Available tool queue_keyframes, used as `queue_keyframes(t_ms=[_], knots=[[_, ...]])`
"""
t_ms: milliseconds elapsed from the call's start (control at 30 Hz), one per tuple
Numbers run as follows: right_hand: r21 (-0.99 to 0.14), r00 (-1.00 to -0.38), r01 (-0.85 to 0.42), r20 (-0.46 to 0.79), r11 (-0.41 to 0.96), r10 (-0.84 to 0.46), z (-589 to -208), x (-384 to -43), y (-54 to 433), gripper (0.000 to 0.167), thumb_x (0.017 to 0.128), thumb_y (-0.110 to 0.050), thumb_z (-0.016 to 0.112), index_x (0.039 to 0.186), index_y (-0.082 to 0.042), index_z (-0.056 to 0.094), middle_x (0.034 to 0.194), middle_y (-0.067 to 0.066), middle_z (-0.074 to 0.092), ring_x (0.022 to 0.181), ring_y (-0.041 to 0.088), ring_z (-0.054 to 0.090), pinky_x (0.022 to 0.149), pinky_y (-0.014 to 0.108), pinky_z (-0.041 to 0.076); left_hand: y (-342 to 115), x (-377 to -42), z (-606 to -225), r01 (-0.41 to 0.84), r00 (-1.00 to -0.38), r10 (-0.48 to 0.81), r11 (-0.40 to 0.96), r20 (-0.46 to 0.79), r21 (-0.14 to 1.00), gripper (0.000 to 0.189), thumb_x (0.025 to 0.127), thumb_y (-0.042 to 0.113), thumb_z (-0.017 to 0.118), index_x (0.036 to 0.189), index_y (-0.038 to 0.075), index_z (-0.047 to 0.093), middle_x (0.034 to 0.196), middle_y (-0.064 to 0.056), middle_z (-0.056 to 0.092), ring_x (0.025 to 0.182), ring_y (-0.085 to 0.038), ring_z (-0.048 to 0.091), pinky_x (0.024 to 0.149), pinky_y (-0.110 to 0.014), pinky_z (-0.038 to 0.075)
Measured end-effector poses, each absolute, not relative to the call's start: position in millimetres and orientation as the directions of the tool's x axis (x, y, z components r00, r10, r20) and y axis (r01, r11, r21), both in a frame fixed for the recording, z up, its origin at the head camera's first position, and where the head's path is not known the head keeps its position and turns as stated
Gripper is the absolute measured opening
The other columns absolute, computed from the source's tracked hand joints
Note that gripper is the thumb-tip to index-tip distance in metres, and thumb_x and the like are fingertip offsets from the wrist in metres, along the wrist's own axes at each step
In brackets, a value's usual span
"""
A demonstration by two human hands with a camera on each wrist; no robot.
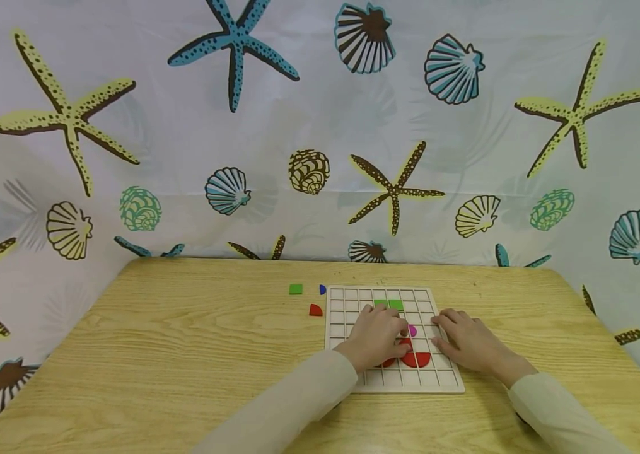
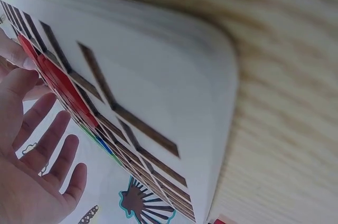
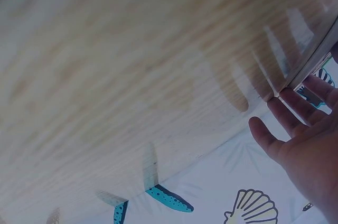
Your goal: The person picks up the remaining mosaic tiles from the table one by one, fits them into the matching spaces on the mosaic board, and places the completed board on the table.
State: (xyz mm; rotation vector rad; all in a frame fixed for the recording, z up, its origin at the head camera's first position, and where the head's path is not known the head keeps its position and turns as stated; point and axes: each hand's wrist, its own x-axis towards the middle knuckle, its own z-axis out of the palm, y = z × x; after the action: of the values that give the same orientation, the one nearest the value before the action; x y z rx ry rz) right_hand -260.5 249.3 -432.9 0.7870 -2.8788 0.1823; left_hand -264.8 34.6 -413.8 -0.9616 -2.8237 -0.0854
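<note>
Wooden table (image 1: 183,353) meets shell-print cloth (image 1: 274,126); widest margin lies left of grid board (image 1: 376,378). Left hand (image 1: 375,334), fingers loosely extended, is above board, partly hiding red pieces (image 1: 415,359). Right hand (image 1: 467,340), fingers outstretched, at board's right edge. Sleeves (image 1: 297,400) cut off below. Grid columns run away from person; long axis undetermined.

From head height, the tabletop (image 1: 183,340) is viewed forward and down, the patterned backdrop (image 1: 297,120) being included beyond. By the left wrist camera, the grid board (image 2: 174,71) is seen from very near, at a low, steeply rolled slant, beside the left hand (image 2: 34,168). By the right wrist camera, the tabletop is skimmed closely, nearly upside down, beside the right hand (image 3: 309,137). The red pieces (image 1: 422,359) are shared by the head and left wrist views.
</note>
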Motion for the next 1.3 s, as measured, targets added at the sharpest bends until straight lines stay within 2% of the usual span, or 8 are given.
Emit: queue_keyframes(t_ms=[133,267,533,933,1300], knots=[[-0.071,-0.848,-0.515,0.183,0.854,-0.497,-433,-261,249,0.037,0.09,-0.028,0.054,0.12,-0.006,0.054,0.12,0.013,0.053,0.108,0.033,0.053,0.081,0.054,0.044,33,-265,-415,0.622,-0.771,0.612,0.783,0.176,0.0,0.019,0.082,0.045,0.062,0.082,0.027,0.066,0.088,0.01,0.06,0.083,-0.012,0.05,0.075,-0.032,0.041],[-0.071,-0.849,-0.514,0.183,0.855,-0.496,-433,-261,249,0.037,0.091,-0.029,0.053,0.12,-0.006,0.054,0.12,0.013,0.053,0.109,0.033,0.053,0.082,0.054,0.044,32,-264,-415,0.627,-0.767,0.618,0.779,0.171,-0.001,0.019,0.081,0.045,0.062,0.08,0.026,0.065,0.087,0.009,0.059,0.082,-0.012,0.048,0.074,-0.031,0.04],[-0.085,-0.85,-0.514,0.182,0.853,-0.494,-433,-262,250,0.038,0.09,-0.028,0.054,0.121,-0.006,0.054,0.121,0.013,0.053,0.109,0.034,0.053,0.083,0.054,0.043,30,-261,-413,0.632,-0.766,0.624,0.775,0.155,0.001,0.022,0.082,0.046,0.062,0.089,0.026,0.066,0.091,0.009,0.06,0.084,-0.012,0.048,0.079,-0.033,0.042],[-0.089,-0.849,-0.517,0.18,0.851,-0.497,-434,-263,250,0.037,0.09,-0.029,0.054,0.12,-0.007,0.054,0.12,0.012,0.053,0.108,0.033,0.053,0.082,0.054,0.043,26,-260,-412,0.643,-0.756,0.634,0.766,0.162,0.006,0.024,0.082,0.046,0.062,0.094,0.027,0.068,0.095,0.01,0.062,0.087,-0.012,0.049,0.078,-0.031,0.04],[-0.098,-0.848,-0.521,0.168,0.848,-0.502,-434,-262,251,0.037,0.091,-0.03,0.053,0.12,-0.007,0.054,0.12,0.011,0.053,0.109,0.032,0.052,0.084,0.054,0.042,5,-263,-408,0.654,-0.747,0.63,0.753,0.21,0.07,0.025,0.084,0.042,0.062,0.1,0.023,0.066,0.101,0.007,0.062,0.096,-0.015,0.051,0.09,-0.038,0.041]])
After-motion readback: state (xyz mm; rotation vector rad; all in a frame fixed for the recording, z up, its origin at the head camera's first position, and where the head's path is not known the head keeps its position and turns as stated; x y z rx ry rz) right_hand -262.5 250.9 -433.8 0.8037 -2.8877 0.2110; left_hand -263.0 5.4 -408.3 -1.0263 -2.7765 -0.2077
